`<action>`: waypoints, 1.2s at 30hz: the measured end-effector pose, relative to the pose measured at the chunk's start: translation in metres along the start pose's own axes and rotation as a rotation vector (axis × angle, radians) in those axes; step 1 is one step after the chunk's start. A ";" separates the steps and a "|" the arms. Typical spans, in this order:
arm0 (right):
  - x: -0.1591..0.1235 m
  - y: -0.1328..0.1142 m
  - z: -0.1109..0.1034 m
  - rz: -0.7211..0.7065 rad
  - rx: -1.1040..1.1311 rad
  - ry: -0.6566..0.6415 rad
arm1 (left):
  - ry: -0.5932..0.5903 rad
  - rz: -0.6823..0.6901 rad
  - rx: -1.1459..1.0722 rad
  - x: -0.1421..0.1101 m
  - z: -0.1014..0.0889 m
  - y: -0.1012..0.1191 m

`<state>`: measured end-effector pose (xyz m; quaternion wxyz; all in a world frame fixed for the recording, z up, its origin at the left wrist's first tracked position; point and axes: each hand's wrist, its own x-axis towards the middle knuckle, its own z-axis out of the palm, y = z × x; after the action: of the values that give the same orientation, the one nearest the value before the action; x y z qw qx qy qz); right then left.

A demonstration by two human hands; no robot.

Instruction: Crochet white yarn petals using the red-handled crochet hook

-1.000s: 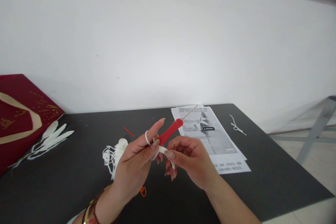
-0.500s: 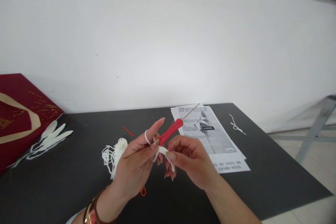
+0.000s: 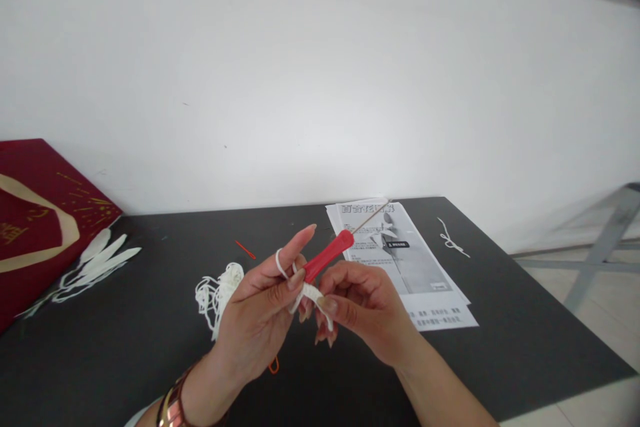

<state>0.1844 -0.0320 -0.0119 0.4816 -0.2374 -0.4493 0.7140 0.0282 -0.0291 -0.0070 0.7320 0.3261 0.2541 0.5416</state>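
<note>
My left hand (image 3: 263, 310) pinches a red-handled crochet hook (image 3: 327, 257) together with the top of a small white crocheted strip (image 3: 312, 291). The hook's thin metal shaft points up and away, over the papers. White yarn loops round my raised left index finger. My right hand (image 3: 367, 310) is closed, thumb and fingers pinching the strip's right side, and its lower end hangs between the hands. A heap of white yarn (image 3: 217, 293) lies left of my left hand. Partly hidden below that hand is an orange stitch marker (image 3: 273, 365).
Printed sheets (image 3: 425, 273) lie behind my right hand. A red plastic needle (image 3: 245, 249) is on the dark table (image 3: 165, 347). White crocheted petals (image 3: 103, 260) rest by a red bag (image 3: 40, 227) at left. A short piece of white yarn (image 3: 450, 240) lies at right.
The crochet hook has shifted slightly right, its shaft reaching further over the papers. Both hands keep nearly the same hold, and more of the white strip shows beside my right thumb.
</note>
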 end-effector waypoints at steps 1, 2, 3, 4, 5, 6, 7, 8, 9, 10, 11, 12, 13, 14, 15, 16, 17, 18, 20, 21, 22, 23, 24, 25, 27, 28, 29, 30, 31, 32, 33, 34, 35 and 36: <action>0.000 0.000 0.000 0.000 0.001 0.001 | -0.005 0.003 0.000 0.000 0.000 0.000; 0.000 0.000 0.001 -0.001 0.001 0.002 | -0.008 0.008 0.000 0.000 0.000 0.000; 0.000 0.000 0.001 -0.002 -0.001 0.003 | -0.012 0.010 0.001 0.000 -0.001 0.000; 0.000 0.000 0.001 -0.003 -0.004 0.004 | -0.016 0.011 0.003 0.000 -0.001 0.000; 0.000 0.000 0.001 -0.003 -0.007 0.006 | -0.019 0.010 0.006 0.000 -0.002 0.000; 0.000 -0.001 0.001 0.000 -0.011 0.007 | -0.021 0.009 0.007 0.000 -0.002 -0.001; 0.000 -0.001 0.001 0.003 -0.013 0.010 | -0.022 0.009 0.008 0.000 -0.002 -0.001; 0.000 -0.001 0.001 0.005 -0.013 0.011 | -0.022 0.009 0.010 0.000 -0.002 -0.001; 0.000 -0.001 0.000 0.007 -0.010 0.011 | -0.021 0.007 0.011 0.000 -0.003 -0.002; 0.000 -0.001 0.000 0.008 -0.008 0.011 | -0.019 0.007 0.012 0.000 -0.002 -0.002; 0.000 -0.001 0.000 0.009 -0.007 0.010 | -0.020 0.004 0.011 0.000 -0.002 -0.002; 0.000 -0.001 0.000 0.009 -0.006 0.009 | -0.021 0.002 0.010 -0.001 -0.002 -0.002; 0.000 -0.001 0.000 0.008 -0.007 0.008 | -0.025 0.000 0.010 -0.001 -0.002 -0.002; 0.000 -0.001 0.000 0.007 -0.009 0.006 | -0.029 -0.002 0.010 -0.001 -0.001 -0.002; 0.000 -0.001 0.000 0.005 -0.012 0.007 | -0.032 0.000 0.009 -0.001 -0.001 -0.001; 0.000 -0.001 0.000 0.003 -0.016 0.009 | -0.032 0.005 0.008 0.000 -0.001 -0.001; 0.000 -0.002 0.000 0.001 -0.020 0.008 | -0.033 0.009 0.006 0.000 -0.001 -0.001; 0.000 -0.002 0.000 0.003 -0.024 0.008 | -0.033 0.012 0.005 -0.001 -0.001 0.000; -0.001 -0.001 -0.001 0.006 -0.028 0.006 | -0.039 0.016 0.003 -0.001 -0.001 0.000; -0.001 -0.001 -0.001 0.008 -0.028 0.007 | -0.044 0.015 0.004 -0.001 -0.001 0.000; -0.001 -0.001 -0.001 0.011 -0.028 0.009 | -0.050 0.012 0.005 -0.002 -0.001 0.000; -0.001 0.000 -0.001 0.012 -0.026 0.012 | -0.053 0.011 0.004 -0.002 -0.001 0.000; 0.000 0.000 -0.001 0.013 -0.025 0.016 | -0.057 0.012 0.000 -0.002 -0.001 0.000; 0.000 0.000 -0.001 0.014 -0.027 0.019 | -0.062 0.013 -0.005 -0.002 0.000 0.000; 0.000 0.001 0.000 0.013 -0.041 0.028 | -0.072 0.014 -0.019 -0.001 0.000 0.000; 0.001 0.001 0.000 0.011 -0.050 0.031 | -0.079 0.016 -0.028 -0.001 0.001 0.001; 0.001 0.001 0.000 0.010 -0.061 0.033 | -0.083 0.014 -0.036 -0.001 0.001 0.001; 0.001 0.001 0.000 0.008 -0.070 0.034 | -0.086 0.010 -0.043 -0.001 0.001 0.001; 0.001 0.001 0.001 0.006 -0.075 0.036 | -0.088 0.008 -0.054 0.000 0.002 0.001; 0.000 0.001 0.001 0.006 -0.079 0.038 | -0.091 0.007 -0.067 0.000 0.002 0.001; 0.000 0.001 0.001 0.007 -0.081 0.041 | -0.093 0.007 -0.081 0.000 0.002 0.001; 0.000 0.001 0.001 0.009 -0.084 0.045 | -0.097 0.007 -0.094 0.000 0.003 0.001; 0.000 0.000 0.002 0.009 -0.087 0.046 | -0.102 0.008 -0.106 0.000 0.003 0.001; 0.000 0.000 0.002 0.006 -0.089 0.045 | -0.108 0.010 -0.115 0.000 0.003 0.001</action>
<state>0.1826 -0.0324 -0.0113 0.4785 -0.2762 -0.4689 0.6892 0.0295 -0.0299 -0.0038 0.7595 0.3135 0.1811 0.5404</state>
